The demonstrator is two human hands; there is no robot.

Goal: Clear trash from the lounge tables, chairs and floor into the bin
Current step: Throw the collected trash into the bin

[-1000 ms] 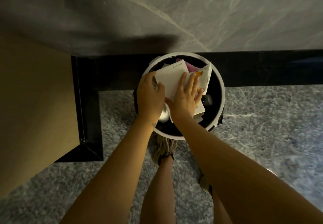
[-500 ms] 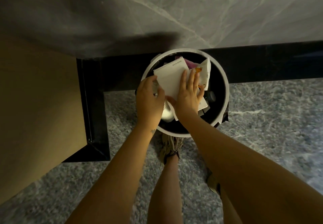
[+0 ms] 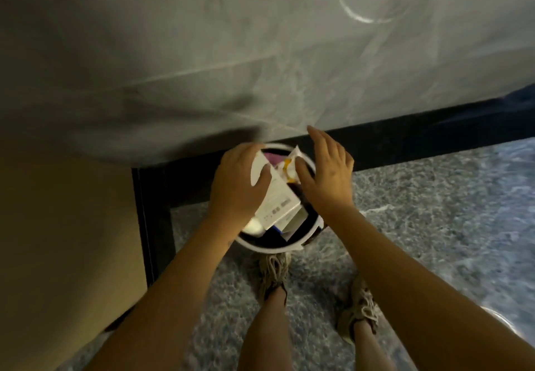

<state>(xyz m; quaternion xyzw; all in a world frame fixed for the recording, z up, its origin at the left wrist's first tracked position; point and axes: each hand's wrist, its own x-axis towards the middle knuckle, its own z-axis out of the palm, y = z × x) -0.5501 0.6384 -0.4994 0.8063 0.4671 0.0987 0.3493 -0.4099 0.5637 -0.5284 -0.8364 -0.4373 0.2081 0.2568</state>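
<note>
A round white-rimmed bin [image 3: 272,247] stands on the floor against a black skirting, stuffed with trash. A white paper box [image 3: 279,200] lies on top, with a crumpled wrapper with orange print [image 3: 291,165] and something purple [image 3: 273,158] behind it. My left hand [image 3: 237,188] rests on the left side of the bin, its thumb on the white box; whether the fingers curl round anything is hidden. My right hand [image 3: 328,174] hovers over the bin's right side with fingers straight, holding nothing.
A grey marbled wall [image 3: 260,52] rises behind the bin. A tan wooden panel [image 3: 66,240] with a black edge stands at the left. The floor is speckled grey carpet [image 3: 434,211]. My two feet in laced shoes [image 3: 273,272] stand just before the bin.
My right hand has lifted off the paper and moved to the right, fingers spread. My left hand has slid further over the box. The view has tilted up and shifted.
</note>
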